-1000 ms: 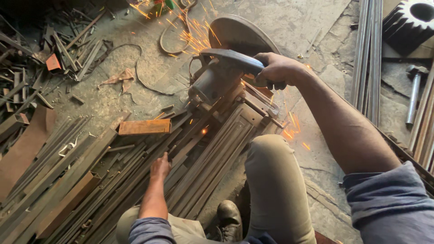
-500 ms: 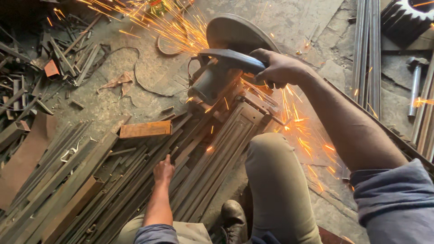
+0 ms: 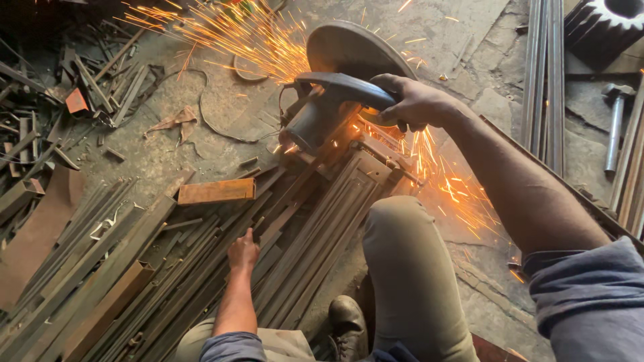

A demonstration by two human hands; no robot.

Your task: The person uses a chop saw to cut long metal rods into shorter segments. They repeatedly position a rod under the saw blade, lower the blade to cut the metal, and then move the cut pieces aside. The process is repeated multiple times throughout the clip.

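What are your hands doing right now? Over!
Right hand gripping chop saw handle, sparks flying. Left hand pressing metal bars. Knee close by.

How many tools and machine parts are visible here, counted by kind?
Chop saw, gripped by the right hand: 1
Hammer: 1
Toothed gear wheel: 1
Total: 3
The left hand presses on the steel strips, which are too many to count.
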